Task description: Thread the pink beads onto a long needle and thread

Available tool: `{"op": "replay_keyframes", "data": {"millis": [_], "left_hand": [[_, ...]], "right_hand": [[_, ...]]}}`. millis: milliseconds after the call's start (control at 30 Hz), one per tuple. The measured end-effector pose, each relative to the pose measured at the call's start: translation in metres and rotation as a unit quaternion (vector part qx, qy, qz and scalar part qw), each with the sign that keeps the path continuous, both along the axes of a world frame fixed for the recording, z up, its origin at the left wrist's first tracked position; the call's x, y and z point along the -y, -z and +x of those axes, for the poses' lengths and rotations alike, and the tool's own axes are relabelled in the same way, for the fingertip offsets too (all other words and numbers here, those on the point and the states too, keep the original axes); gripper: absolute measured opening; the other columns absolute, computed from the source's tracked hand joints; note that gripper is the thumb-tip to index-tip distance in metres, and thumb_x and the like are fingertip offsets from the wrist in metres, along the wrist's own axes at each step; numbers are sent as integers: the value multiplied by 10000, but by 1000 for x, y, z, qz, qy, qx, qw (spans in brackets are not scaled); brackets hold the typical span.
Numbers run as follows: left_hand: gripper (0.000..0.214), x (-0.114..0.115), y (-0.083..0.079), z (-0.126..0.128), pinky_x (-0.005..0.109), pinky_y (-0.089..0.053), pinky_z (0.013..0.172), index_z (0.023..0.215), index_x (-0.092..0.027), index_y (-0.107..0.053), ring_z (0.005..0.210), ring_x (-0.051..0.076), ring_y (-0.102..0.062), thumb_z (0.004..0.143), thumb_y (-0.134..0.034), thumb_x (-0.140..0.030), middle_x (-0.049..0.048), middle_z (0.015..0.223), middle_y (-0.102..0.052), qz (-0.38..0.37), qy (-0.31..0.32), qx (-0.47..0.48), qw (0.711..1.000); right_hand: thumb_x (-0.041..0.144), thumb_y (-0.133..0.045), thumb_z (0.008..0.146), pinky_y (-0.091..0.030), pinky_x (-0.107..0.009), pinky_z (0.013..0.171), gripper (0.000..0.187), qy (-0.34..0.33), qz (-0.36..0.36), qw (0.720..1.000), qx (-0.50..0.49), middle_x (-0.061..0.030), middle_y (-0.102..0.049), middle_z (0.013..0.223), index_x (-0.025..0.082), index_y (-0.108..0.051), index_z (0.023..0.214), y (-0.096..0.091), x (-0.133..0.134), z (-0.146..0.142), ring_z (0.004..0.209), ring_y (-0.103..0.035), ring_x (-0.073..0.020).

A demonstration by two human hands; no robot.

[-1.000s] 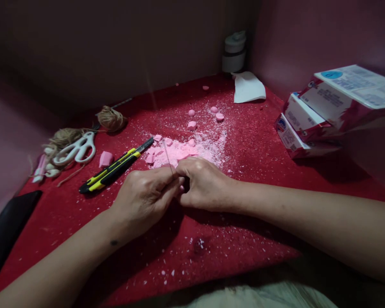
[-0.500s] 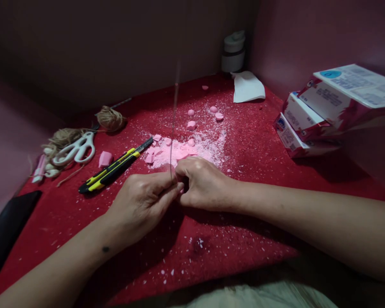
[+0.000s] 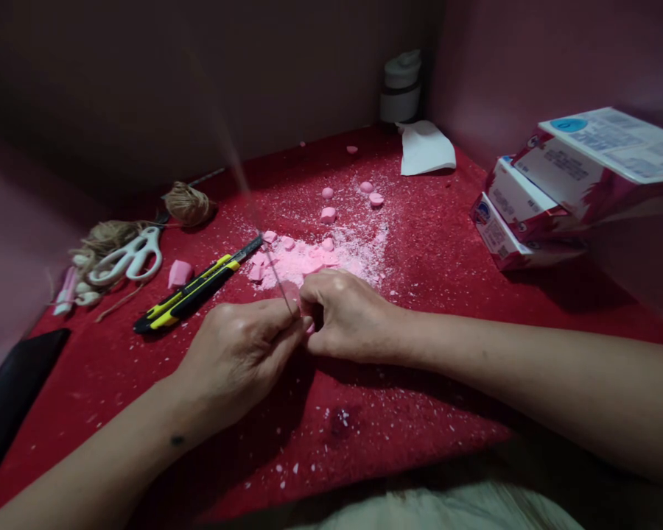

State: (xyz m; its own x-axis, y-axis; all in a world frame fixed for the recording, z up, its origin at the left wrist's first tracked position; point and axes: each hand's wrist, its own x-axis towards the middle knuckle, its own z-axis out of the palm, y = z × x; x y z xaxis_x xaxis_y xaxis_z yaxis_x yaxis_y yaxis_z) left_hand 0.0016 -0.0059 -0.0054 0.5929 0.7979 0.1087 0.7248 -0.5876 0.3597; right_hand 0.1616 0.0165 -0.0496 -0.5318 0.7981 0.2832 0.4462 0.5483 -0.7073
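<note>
- My left hand pinches a thin, dark, needle-like strand, slanting upward, its far end blurred.
- My right hand is curled around a small pink solid piece, mostly hidden; only a sliver shows between my two hands.
- Just beyond my knuckles lies a heap of fine pale-pink powder with angular chunks in it.
- Left of it, a yellow-and-black box cutter with a metal blade rests on the crumb-speckled red surface.
</note>
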Motion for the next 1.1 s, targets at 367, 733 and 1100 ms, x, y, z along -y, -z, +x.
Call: {"op": "replay_keyframes", "data": {"millis": [367, 733, 1100], "left_hand": [[164, -1, -11, 4, 170, -376, 457, 705, -143, -602, 472, 70, -522, 824, -495, -182, -26, 589, -611, 62, -18, 33, 997], [163, 5, -10, 1, 192, -337, 450, 710, -140, -545, 445, 71, -493, 847, -458, -157, -16, 560, -555, 156, 36, -34, 987], [184, -4, -8, -4, 191, -330, 446, 676, -158, -530, 430, 63, -461, 842, -455, -182, -35, 534, -523, 176, 19, -52, 983]], "right_hand": [[173, -559, 644, -349, -225, 568, 45, 7, -3, 1000, 6, -14, -561, 646, 159, -520, 627, -2, 0, 0, 603, -460, -101], [196, -548, 657, -336, -231, 563, 68, 15, 12, 1000, 17, -9, -531, 628, 167, -506, 612, 1, 0, 0, 593, -435, -101], [185, -569, 640, -339, -231, 568, 53, 13, -5, 1000, 11, -12, -549, 647, 168, -520, 628, 0, 0, 0, 609, -449, -107]]}}
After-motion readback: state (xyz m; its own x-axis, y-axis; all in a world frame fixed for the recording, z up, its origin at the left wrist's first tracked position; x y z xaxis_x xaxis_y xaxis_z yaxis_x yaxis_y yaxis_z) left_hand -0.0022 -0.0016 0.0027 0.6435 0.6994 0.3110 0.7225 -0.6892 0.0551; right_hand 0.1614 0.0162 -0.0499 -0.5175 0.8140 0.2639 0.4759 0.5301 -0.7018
